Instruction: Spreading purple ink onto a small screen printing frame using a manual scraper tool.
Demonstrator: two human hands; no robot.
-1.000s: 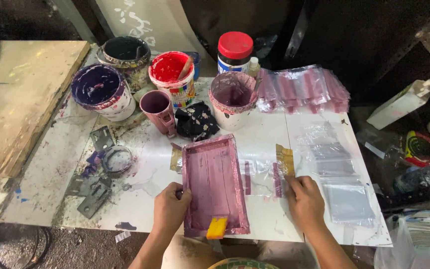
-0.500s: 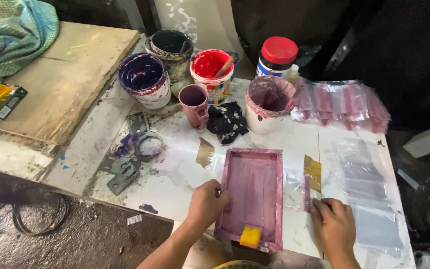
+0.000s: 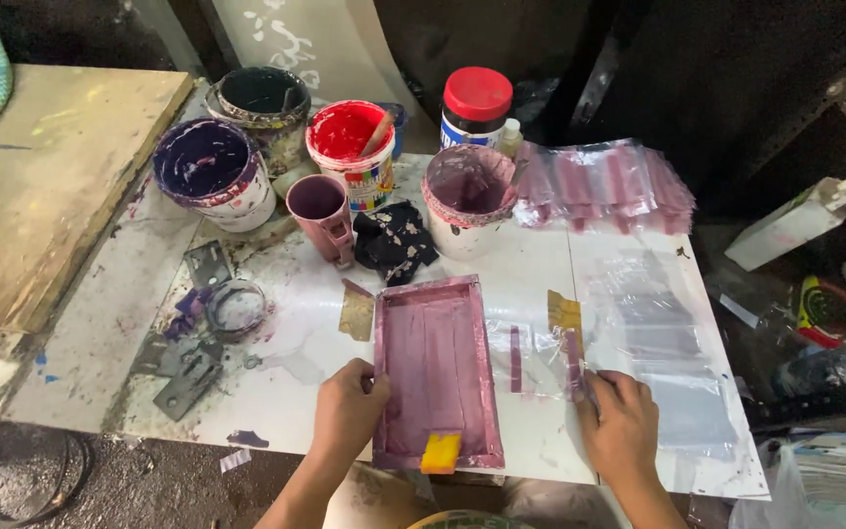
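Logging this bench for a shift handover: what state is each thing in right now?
Screen frame: flat on table, left hand on its edge.
Clear bag: flat, right hand pressing it.
Red paint bucket: open, stick inside.
Jar: capped.

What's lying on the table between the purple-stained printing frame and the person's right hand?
In the head view, a clear plastic sheet lies flat between the printing frame and the right hand. It carries a short purple printed stripe.
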